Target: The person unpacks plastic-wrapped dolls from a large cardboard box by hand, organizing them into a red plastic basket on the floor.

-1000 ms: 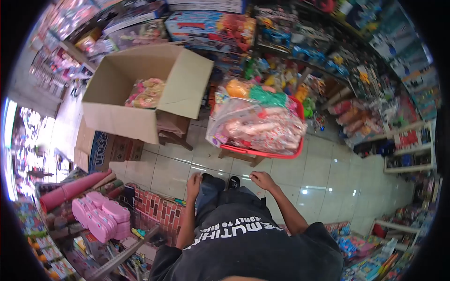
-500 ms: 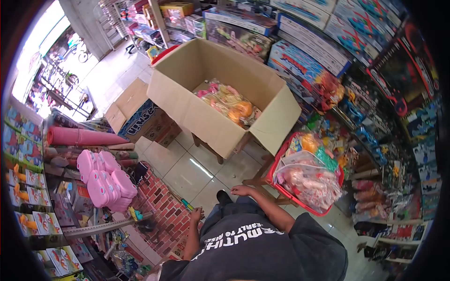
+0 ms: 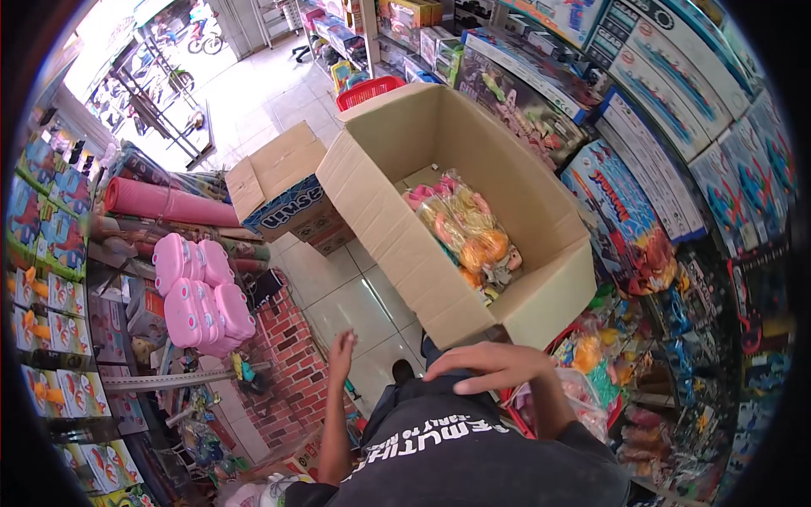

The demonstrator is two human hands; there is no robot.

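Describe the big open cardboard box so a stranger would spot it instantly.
Find the boxed goods on the picture's right. Left of them, beyond the right hand, is the big open cardboard box. Unlike the smaller blue-printed carton, its sides are plain and plastic-wrapped items show inside.

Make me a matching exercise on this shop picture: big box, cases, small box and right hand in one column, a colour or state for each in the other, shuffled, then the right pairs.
Column one
1. Big box
2. Cases
3. Small box
4. Right hand

Column two
A. All pink, bunched together
B. Outstretched, holding nothing visible
C. Open, with wrapped things inside
D. Blue printed side with white letters

Right pairs: 1-C, 2-A, 3-D, 4-B
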